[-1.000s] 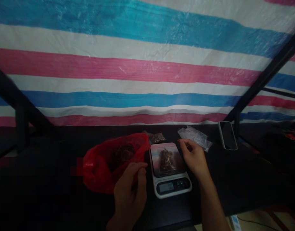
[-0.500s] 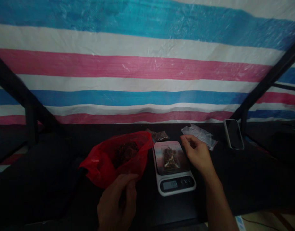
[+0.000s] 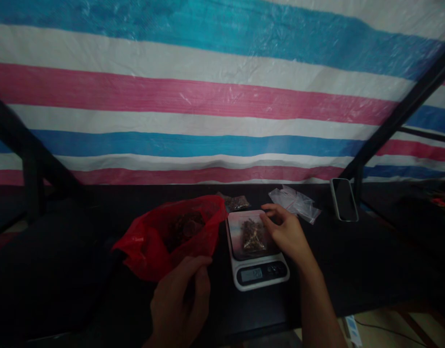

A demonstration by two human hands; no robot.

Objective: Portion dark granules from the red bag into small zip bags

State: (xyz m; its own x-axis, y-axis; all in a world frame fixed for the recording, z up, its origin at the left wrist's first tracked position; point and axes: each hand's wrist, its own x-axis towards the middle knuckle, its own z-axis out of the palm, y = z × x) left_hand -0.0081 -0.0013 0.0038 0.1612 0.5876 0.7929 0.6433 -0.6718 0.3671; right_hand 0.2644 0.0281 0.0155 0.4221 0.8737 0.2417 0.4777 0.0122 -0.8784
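Observation:
A white kitchen scale (image 3: 259, 273) stands on the dark table with a small clear bag of dark dried bits (image 3: 252, 236) on its platform. My right hand (image 3: 286, 232) rests over the platform's right side, fingertips touching the small bag's edge, fingers curled. A red plastic bag (image 3: 164, 239) holding more of the dark dried bits lies open just left of the scale. My left hand (image 3: 182, 302) is closed near the red bag's front edge, its thumb and fingers pressed together; what they pinch is hidden.
Behind the scale lies another small filled bag (image 3: 237, 201). A pile of empty clear bags (image 3: 294, 203) and a phone (image 3: 343, 199) lie at the back right. A striped tarp (image 3: 222, 96) hangs behind the table, crossed by black frame bars (image 3: 396, 121).
My right hand has moved left from beside the scale onto the platform, reaching the small bag. My left hand has drawn back toward me from the red bag's mouth.

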